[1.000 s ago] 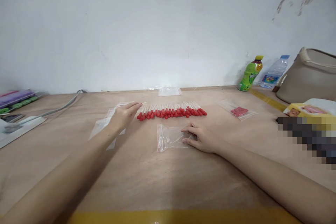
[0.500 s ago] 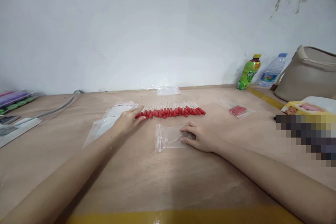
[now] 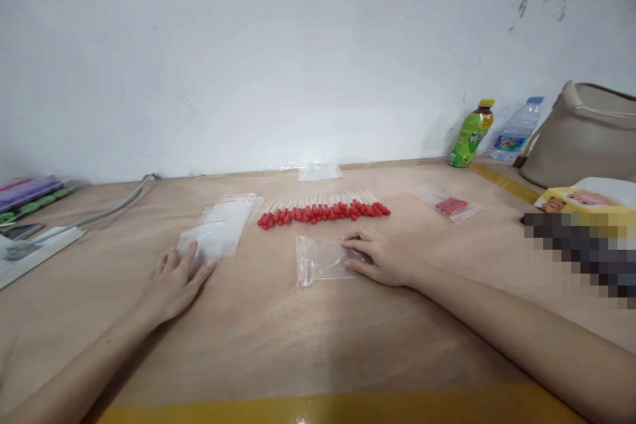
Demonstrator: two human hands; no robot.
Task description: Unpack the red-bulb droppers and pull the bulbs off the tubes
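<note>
Left hand (image 3: pixel 175 283) has moved from red-tipped sticks (image 3: pixel 322 212) to stacked bags (image 3: pixel 218 228).

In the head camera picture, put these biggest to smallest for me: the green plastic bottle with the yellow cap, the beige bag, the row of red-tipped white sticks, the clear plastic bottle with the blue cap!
Beige bag, even cut off
Row of sticks
Green bottle and clear bottle: too alike to rank
</note>
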